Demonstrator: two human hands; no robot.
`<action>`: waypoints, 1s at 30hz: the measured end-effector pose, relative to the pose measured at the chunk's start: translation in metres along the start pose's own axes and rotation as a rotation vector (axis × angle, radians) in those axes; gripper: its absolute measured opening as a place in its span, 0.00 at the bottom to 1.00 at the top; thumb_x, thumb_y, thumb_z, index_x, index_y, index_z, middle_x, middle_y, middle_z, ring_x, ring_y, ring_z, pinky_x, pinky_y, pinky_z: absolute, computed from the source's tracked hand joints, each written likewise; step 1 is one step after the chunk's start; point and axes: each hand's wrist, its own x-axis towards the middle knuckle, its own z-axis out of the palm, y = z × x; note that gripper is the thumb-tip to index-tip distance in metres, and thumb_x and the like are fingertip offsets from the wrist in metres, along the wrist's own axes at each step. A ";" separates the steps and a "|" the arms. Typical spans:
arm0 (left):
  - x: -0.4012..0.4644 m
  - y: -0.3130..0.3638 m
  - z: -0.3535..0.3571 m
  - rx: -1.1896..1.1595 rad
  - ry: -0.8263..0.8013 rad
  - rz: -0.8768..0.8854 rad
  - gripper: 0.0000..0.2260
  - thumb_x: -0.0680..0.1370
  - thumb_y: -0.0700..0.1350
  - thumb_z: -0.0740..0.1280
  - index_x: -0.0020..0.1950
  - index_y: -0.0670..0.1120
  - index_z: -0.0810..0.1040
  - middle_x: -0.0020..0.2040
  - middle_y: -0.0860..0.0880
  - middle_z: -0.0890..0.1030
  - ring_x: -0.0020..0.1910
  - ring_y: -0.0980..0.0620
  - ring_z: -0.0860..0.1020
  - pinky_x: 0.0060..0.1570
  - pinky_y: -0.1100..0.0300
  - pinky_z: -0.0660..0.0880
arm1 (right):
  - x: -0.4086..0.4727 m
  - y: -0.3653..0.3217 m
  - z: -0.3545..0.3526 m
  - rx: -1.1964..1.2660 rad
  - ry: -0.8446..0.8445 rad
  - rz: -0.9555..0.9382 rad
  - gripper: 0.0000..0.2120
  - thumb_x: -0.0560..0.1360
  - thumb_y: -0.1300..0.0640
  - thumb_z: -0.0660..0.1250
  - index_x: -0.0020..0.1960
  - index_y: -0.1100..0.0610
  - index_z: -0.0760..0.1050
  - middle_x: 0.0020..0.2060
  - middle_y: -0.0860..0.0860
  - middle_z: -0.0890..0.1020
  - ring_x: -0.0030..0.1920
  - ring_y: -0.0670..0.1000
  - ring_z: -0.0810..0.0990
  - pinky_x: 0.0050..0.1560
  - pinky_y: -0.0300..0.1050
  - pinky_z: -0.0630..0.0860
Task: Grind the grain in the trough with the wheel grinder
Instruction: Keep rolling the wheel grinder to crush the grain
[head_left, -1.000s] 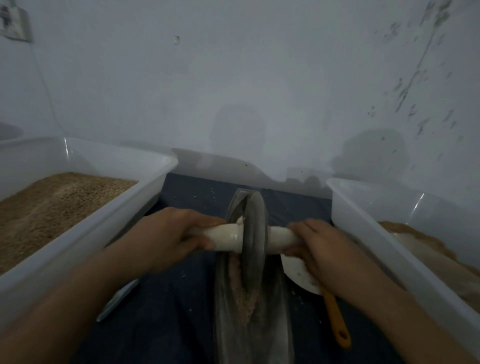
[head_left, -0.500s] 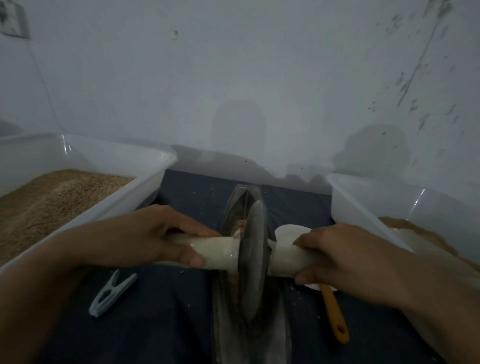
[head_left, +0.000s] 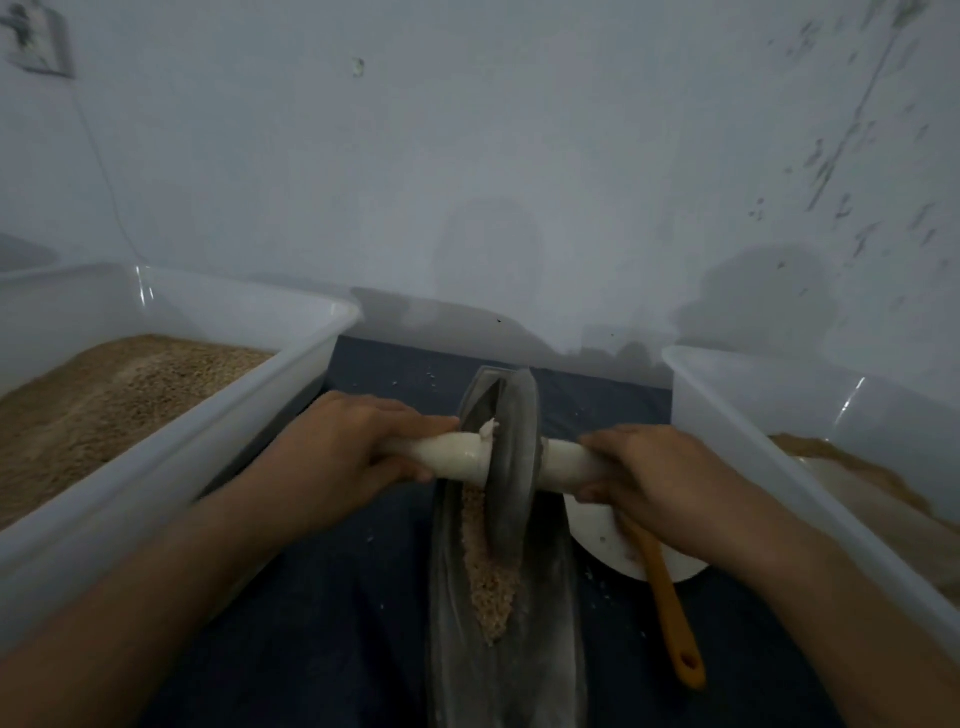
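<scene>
A grey boat-shaped trough (head_left: 550, 623) lies lengthwise on the dark cloth in front of me. Crushed tan grain (head_left: 488, 577) fills its groove. The grey wheel (head_left: 511, 467) of the grinder stands on edge in the far half of the trough. A white axle handle (head_left: 457, 457) passes through the wheel. My left hand (head_left: 343, 457) grips the left end of the handle. My right hand (head_left: 654, 478) grips the right end.
A large white tub (head_left: 171, 452) of tan grain stands at the left. Another white tub (head_left: 789, 467) with ground meal stands at the right. A white plate (head_left: 597, 540) and an orange-handled tool (head_left: 675, 623) lie beside the trough under my right wrist. A wall rises close behind.
The wheel has rolled away from me toward the far end of the trough, uncovering grain near me. Both hands moved forward with the handle. The clothespin at the left is now hidden.
</scene>
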 end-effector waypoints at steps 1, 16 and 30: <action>-0.002 0.001 -0.005 -0.080 -0.051 -0.025 0.22 0.71 0.49 0.72 0.62 0.64 0.73 0.55 0.63 0.80 0.53 0.67 0.76 0.55 0.67 0.71 | -0.003 -0.002 -0.008 -0.010 -0.035 -0.024 0.13 0.74 0.45 0.66 0.56 0.48 0.75 0.48 0.46 0.80 0.47 0.44 0.75 0.43 0.38 0.68; -0.001 0.003 0.009 0.026 0.075 -0.072 0.21 0.74 0.46 0.70 0.66 0.57 0.72 0.57 0.54 0.80 0.55 0.53 0.78 0.56 0.54 0.73 | 0.006 -0.001 0.006 -0.004 0.093 0.027 0.15 0.79 0.52 0.59 0.65 0.51 0.71 0.58 0.50 0.76 0.59 0.49 0.73 0.53 0.39 0.65; -0.008 0.010 -0.038 -0.494 -0.508 -0.055 0.19 0.70 0.54 0.69 0.58 0.70 0.74 0.54 0.67 0.79 0.53 0.66 0.77 0.50 0.74 0.71 | -0.029 -0.017 -0.049 -0.057 -0.336 -0.083 0.20 0.68 0.35 0.66 0.44 0.53 0.77 0.34 0.49 0.79 0.35 0.46 0.77 0.37 0.41 0.73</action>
